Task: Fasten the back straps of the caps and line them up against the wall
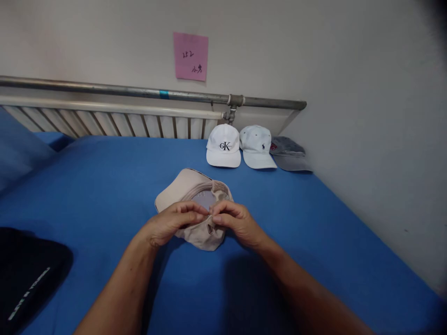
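Observation:
A beige baseball cap [200,237] lies tipped over on the blue sheet, its inside facing up and its brim pointing to the upper left. My left hand [176,221] pinches the cap's near edge with thumb and fingers. Right beside it, my right hand [237,221] pinches the same edge, and the fingertips of both hands almost meet. Just below the fingers a small metal eyelet or buckle shows on the fabric. Exactly what lies between the fingertips is hidden.
Behind stand a white cap [223,156], a pale blue cap [256,144] and a grey cap [291,156] in a row. A black cap [35,265] sits at the near left. A radiator [115,122] and metal pipe [122,90] run along the wall, under a pink note [190,56].

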A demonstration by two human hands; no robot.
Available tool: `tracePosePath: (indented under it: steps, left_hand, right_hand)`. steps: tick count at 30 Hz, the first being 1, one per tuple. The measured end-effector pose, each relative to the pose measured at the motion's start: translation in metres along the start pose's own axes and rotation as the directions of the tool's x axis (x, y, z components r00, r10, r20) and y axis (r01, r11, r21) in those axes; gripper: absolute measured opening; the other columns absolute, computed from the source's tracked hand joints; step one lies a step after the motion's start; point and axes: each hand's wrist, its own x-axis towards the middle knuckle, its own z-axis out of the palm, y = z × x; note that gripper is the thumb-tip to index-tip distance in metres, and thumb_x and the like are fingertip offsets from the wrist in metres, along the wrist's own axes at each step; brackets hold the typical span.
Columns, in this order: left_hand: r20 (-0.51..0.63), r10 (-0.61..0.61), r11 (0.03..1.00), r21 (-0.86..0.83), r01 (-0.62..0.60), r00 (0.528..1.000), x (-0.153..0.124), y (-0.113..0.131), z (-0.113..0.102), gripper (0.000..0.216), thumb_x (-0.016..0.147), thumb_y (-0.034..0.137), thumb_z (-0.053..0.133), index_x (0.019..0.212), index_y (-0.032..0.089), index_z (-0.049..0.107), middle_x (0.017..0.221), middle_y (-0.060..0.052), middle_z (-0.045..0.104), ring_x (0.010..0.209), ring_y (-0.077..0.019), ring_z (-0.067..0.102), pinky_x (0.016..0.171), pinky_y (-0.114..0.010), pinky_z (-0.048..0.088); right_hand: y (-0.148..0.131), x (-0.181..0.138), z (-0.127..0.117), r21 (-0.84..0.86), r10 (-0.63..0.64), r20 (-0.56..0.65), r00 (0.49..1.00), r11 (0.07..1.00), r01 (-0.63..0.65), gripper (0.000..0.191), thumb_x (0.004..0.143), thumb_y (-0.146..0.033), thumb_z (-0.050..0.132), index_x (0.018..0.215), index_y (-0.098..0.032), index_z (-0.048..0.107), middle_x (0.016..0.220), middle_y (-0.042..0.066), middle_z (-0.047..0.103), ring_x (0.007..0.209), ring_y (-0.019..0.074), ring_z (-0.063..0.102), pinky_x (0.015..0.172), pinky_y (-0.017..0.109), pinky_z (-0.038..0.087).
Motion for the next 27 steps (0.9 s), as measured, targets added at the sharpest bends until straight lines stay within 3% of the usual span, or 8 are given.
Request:
tracePosePath:
  steps: [7, 10, 16, 19, 21, 27]
  left_hand:
    - [-0.008, -0.005, 0.995, -0.102, 0.004, 1.0, 0.001, -0.003, 0.001, 0.04, 0.057, 0.016, 0.083, 0.094, 0.014, 0.066, 0.073, 0.0, 0.067, 0.062, -0.0092, 0.062, 0.059, -0.02, 0.046]
    - [-0.024, -0.001, 0.997, -0.081, -0.001, 1.0, 0.0, -0.003, 0.002, 0.038, 0.058, 0.014, 0.081, 0.092, 0.014, 0.065, 0.07, 0.001, 0.066, 0.057, -0.0075, 0.059, 0.054, -0.018, 0.043]
    - [-0.052, 0.032, 0.997, -0.074, -0.036, 0.998, 0.001, -0.004, 0.002, 0.035, 0.058, 0.015, 0.077, 0.09, 0.014, 0.064, 0.067, 0.002, 0.064, 0.053, -0.007, 0.057, 0.05, -0.017, 0.039]
    - [-0.056, 0.025, 0.997, -0.077, -0.029, 0.998, 0.001, -0.004, 0.003, 0.035, 0.058, 0.017, 0.078, 0.089, 0.015, 0.063, 0.068, 0.002, 0.064, 0.052, -0.0067, 0.056, 0.049, -0.017, 0.039]
    - [-0.044, 0.02, 0.998, -0.064, -0.023, 0.999, 0.001, -0.003, 0.003, 0.034, 0.059, 0.017, 0.078, 0.09, 0.015, 0.063, 0.068, 0.002, 0.063, 0.052, -0.0067, 0.055, 0.048, -0.017, 0.038]
    - [-0.027, 0.008, 1.0, 0.007, -0.008, 1.0, -0.001, 0.0, 0.005, 0.028, 0.061, 0.015, 0.075, 0.087, 0.015, 0.064, 0.063, 0.003, 0.059, 0.05, -0.0065, 0.051, 0.049, -0.019, 0.035]
  right_hand:
    - [-0.001, -0.002, -0.001, -0.071, -0.047, 0.007, 0.999, 0.996, 0.048, 0.007, 0.073, -0.025, 0.071, 0.075, -0.021, 0.066, 0.069, -0.002, 0.061, 0.062, 0.0108, 0.055, 0.059, 0.025, 0.046]
    - [-0.001, -0.003, -0.001, -0.195, -0.118, 0.019, 0.993, 0.973, 0.12, 0.005, 0.075, -0.024, 0.07, 0.077, -0.022, 0.067, 0.074, -0.001, 0.06, 0.069, 0.0121, 0.056, 0.065, 0.027, 0.047]
    - [-0.004, -0.004, 0.001, -0.486, -0.387, 0.17, 0.906, 0.767, 0.418, 0.006, 0.079, -0.02, 0.066, 0.084, -0.024, 0.067, 0.081, 0.001, 0.062, 0.085, 0.0163, 0.056, 0.082, 0.034, 0.046]
    - [-0.005, -0.004, 0.004, -0.541, -0.432, 0.231, 0.872, 0.688, 0.484, 0.008, 0.08, -0.023, 0.068, 0.088, -0.025, 0.067, 0.076, 0.0, 0.062, 0.086, 0.0174, 0.055, 0.084, 0.035, 0.045]
    - [-0.006, -0.005, 0.006, -0.556, -0.413, 0.241, 0.878, 0.683, 0.474, 0.007, 0.079, -0.024, 0.069, 0.085, -0.024, 0.066, 0.073, 0.0, 0.061, 0.084, 0.0174, 0.055, 0.083, 0.035, 0.044]
    - [-0.011, -0.008, 0.003, -0.497, -0.293, 0.113, 0.949, 0.811, 0.309, 0.005, 0.076, -0.018, 0.064, 0.076, -0.022, 0.06, 0.078, 0.0, 0.056, 0.073, 0.0139, 0.052, 0.068, 0.028, 0.044]
